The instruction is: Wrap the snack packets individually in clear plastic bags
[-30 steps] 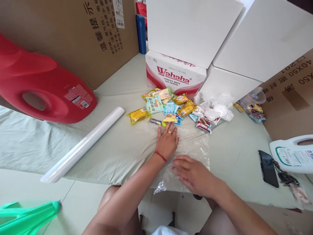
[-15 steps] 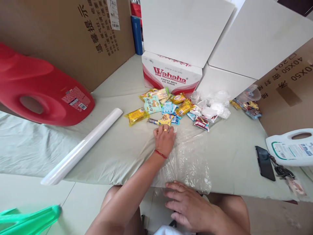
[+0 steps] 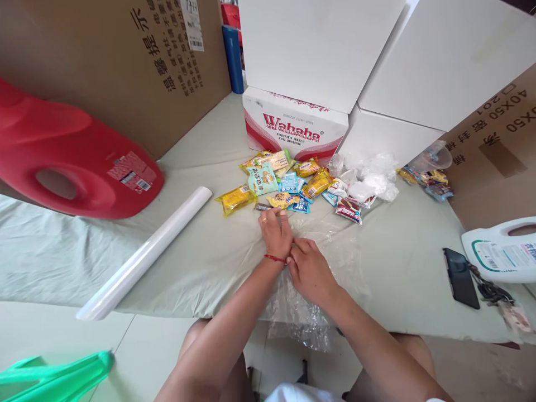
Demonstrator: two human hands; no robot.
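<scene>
My left hand rests on the cloth with its fingers curled down onto the top of a clear plastic bag. Its fingertips lie close to a small dark-striped packet and a yellow cookie packet. Against its wrist is my right hand, fingers bent and closed on the same thin plastic. The bag trails crumpled over the front edge, below my hands. Beyond lie several wrapped snacks: a yellow packet, a mint-green packet and a dark red packet. What is under my fingers is partly hidden.
A white roll and a big red jug are on the left. A Wahaba-style red-and-white water carton stands behind the snacks. Crumpled white bags, a black phone and a white bottle are to the right.
My right hand has moved up from the front edge to beside my left wrist. The plastic has bunched and slid lower over the edge. My left hand has shifted slightly left.
</scene>
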